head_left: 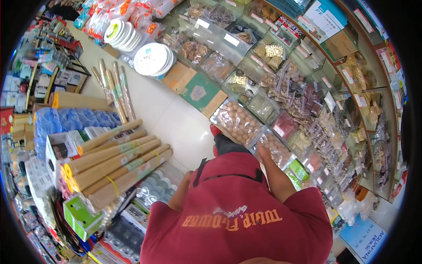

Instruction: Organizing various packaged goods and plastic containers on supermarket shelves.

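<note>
My right hand [263, 152] rests at the near edge of the display counter, beside a clear bag of round brown nuts or dried fruits [275, 148]. It seems to touch the bag, but its fingers are too small and partly hidden to tell their pose. A second clear package of similar round brown pieces [237, 122] lies just beyond. At my left side, my left hand [188, 175] hangs low near packs of clear-wrapped goods [158, 186], partly hidden by my red shirt [230, 198]. Whether it holds anything cannot be seen.
Tiered glass bins [263, 105] of bagged dried goods rise on the right. Stacked white round lids [153, 59] and a green-brown carton [197, 92] line the counter's edge. Long brown rolls [115, 165] jut out on the left; slimmer rolls [115, 89] lie farther ahead by the pale floor [155, 102].
</note>
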